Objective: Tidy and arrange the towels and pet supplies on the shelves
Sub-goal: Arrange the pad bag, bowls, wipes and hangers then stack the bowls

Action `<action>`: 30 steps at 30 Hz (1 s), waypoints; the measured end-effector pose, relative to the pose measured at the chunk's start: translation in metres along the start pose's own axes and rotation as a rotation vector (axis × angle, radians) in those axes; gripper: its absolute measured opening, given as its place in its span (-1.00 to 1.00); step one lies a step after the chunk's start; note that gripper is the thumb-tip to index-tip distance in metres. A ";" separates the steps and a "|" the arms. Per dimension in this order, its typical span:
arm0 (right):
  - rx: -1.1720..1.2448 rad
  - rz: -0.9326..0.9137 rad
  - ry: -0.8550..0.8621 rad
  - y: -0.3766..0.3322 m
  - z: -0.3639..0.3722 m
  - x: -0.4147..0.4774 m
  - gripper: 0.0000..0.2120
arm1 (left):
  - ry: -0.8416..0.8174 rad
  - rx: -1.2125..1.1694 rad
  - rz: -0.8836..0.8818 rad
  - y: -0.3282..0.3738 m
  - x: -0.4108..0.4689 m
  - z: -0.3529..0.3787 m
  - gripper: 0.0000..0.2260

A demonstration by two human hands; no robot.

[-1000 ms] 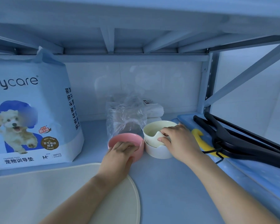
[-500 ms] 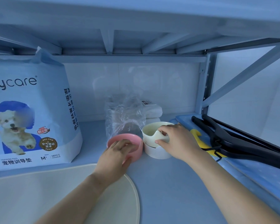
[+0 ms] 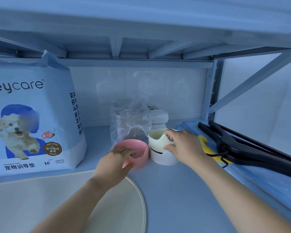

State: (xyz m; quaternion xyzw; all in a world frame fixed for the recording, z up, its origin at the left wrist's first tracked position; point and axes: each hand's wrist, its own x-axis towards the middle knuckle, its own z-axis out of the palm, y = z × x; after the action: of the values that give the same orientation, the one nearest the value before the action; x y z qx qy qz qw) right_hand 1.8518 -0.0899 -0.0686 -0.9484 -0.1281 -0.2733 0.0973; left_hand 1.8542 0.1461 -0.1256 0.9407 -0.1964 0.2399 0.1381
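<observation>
Smooth blue shelf (image 3: 166,190) against a pale tiled wall (image 3: 175,89). A glossy training-pad bag (image 3: 32,115) stands at the left, behind a rounded cream mat (image 3: 65,207). My left hand (image 3: 114,162) grips the pink bowl (image 3: 139,148) by its rim (round, matte). Just beside it, my right hand (image 3: 183,145) clasps the cream bowl (image 3: 156,138), which sits on a white base (image 3: 163,158).

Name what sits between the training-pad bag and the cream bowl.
The pink bowl, gripped by the left hand, with clear plastic wrap behind it; head view.

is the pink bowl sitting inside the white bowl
No, the pink bowl stands on the shelf beside the white bowl, with the left hand gripping its rim.
</observation>
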 end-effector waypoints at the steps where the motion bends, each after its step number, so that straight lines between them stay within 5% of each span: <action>1: 0.012 0.008 0.004 0.000 0.001 0.000 -0.73 | -0.004 0.000 -0.005 0.000 0.000 0.000 -0.70; 30: -0.046 -0.037 -0.045 -0.008 -0.006 -0.007 -0.71 | -0.055 0.074 0.004 0.000 0.000 0.000 -0.75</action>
State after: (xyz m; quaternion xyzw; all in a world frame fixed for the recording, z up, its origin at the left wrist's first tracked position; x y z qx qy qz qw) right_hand 1.8403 -0.0857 -0.0665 -0.9537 -0.1413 -0.2566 0.0675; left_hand 1.8541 0.1464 -0.1257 0.9509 -0.1929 0.2215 0.0975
